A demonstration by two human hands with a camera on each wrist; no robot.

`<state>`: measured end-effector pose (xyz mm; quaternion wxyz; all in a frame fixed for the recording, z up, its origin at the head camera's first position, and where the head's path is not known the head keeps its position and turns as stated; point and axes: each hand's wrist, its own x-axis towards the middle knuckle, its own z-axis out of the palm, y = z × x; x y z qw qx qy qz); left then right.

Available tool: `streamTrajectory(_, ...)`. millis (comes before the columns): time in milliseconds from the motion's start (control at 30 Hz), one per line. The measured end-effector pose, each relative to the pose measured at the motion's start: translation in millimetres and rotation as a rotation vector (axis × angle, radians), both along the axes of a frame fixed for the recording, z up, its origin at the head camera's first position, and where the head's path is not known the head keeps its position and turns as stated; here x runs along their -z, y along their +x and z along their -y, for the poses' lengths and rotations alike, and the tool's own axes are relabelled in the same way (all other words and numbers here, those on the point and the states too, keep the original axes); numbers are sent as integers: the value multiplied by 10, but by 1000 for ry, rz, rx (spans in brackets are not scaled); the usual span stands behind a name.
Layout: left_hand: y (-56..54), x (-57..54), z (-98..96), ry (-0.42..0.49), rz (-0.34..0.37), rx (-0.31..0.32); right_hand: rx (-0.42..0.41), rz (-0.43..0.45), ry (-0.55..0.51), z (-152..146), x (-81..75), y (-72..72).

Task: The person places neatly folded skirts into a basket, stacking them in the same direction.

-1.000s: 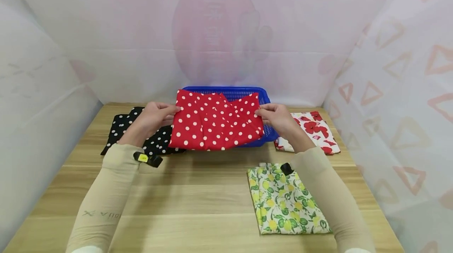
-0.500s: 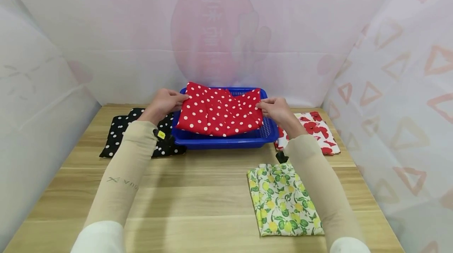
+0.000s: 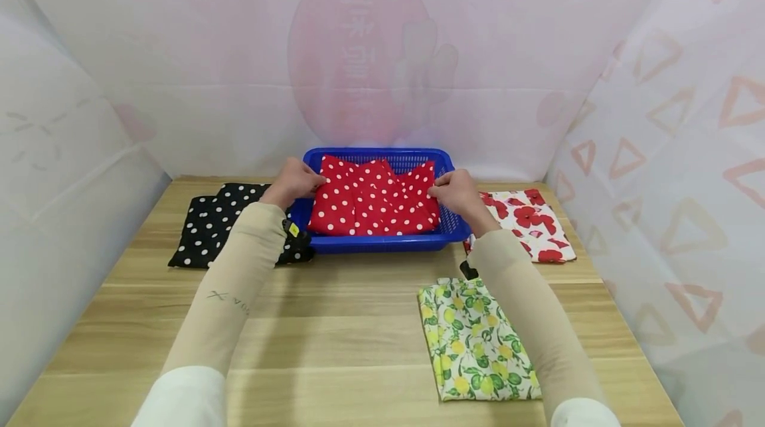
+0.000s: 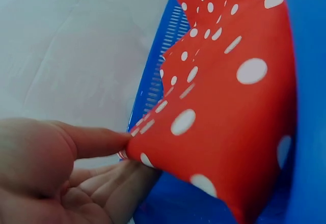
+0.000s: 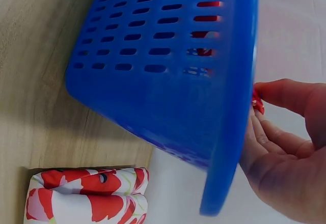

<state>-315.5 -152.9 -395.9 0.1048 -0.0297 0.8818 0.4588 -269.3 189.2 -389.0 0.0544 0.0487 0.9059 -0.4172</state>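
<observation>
Your red dotted cloth (image 3: pixel 373 204) is sitting inside the one blue basket (image 3: pixel 388 242), the fingers (image 4: pixel 127 186) of your left hand (image 3: pixel 294 181) and right hand (image 3: pixel 460 191) pinching its sides. Placing it is seemingly nearing completion; only releasing is remaining. Besides this single red piece, three are lying outside on the bench (image 3: pixel 346 321): one black dotted cloth (image 3: pixel 200 228), one poppy cloth (image 3: pixel 534 221), one lemon cloth (image 3: pixel 478 341).

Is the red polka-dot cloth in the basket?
Mostly in: the red polka-dot cloth shows through the slotted blue basket; the right hand pinches it above the rim.
</observation>
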Motion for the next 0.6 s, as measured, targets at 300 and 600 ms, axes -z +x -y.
streamTrajectory(300,25,-58,-238,-292,9,78,0,-57,161,72,134,-50)
streamTrajectory(600,58,-71,-369,-460,139,229,-6,-52,313,196,207,-60)
